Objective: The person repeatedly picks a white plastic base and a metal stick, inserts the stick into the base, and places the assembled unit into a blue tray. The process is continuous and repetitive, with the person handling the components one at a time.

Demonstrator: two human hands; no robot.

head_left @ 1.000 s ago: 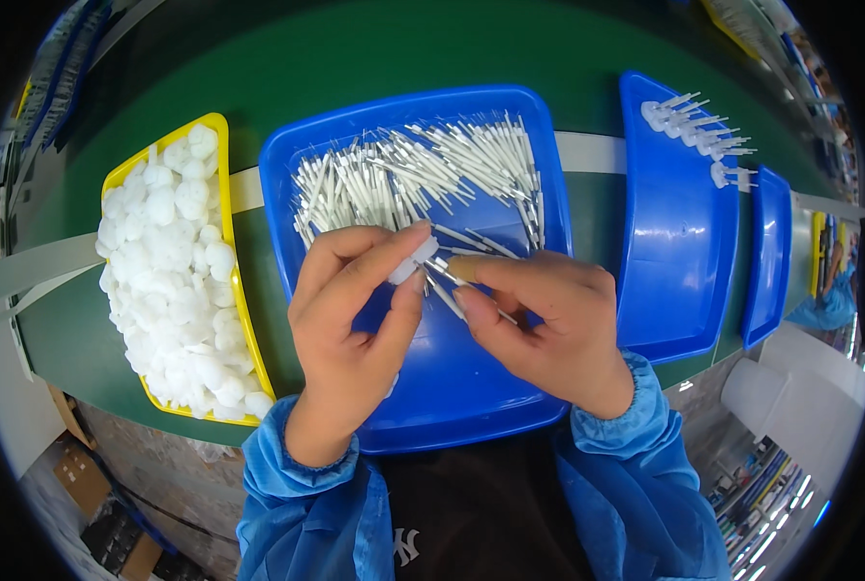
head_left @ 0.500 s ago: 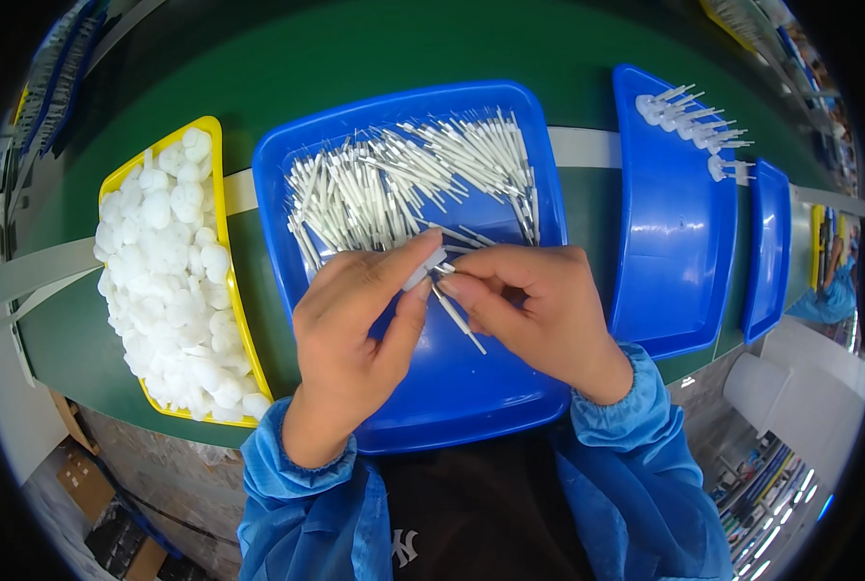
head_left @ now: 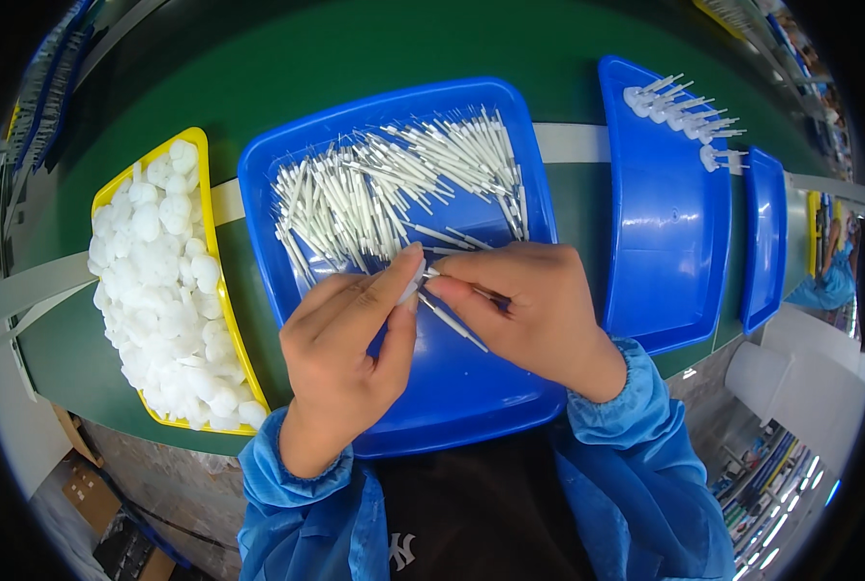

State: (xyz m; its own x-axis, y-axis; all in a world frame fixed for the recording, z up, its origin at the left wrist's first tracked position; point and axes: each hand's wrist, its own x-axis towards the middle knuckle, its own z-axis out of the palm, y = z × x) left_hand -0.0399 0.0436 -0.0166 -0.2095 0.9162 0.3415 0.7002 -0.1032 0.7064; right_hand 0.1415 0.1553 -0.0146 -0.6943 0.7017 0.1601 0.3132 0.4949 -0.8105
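Over a blue tray [head_left: 481, 392], my left hand [head_left: 340, 339] pinches a small white plastic piece [head_left: 414, 285] between thumb and forefinger. My right hand [head_left: 548, 305] meets it from the other side, its thumb and forefinger closed on the end of a thin white rod beside the piece. Another slender white rod [head_left: 456, 323] slants down toward the right from below the piece; whether it is fixed there is hidden by the fingers. Many white rods with thin metallic ends [head_left: 355, 198] lie heaped in the tray's far half.
A yellow tray [head_left: 212, 208] full of white rounded plastic pieces [head_left: 161, 300] stands at left. On the right, a blue tray [head_left: 665, 261] has a row of white pieces with rods [head_left: 679, 111] on its far edge. Beyond it is another blue tray [head_left: 764, 242]. The table [head_left: 355, 44] is green.
Both hands have shifted slightly left along with the whole view. The white piece has turned a little between my left fingers, and my fingertips are closer together.
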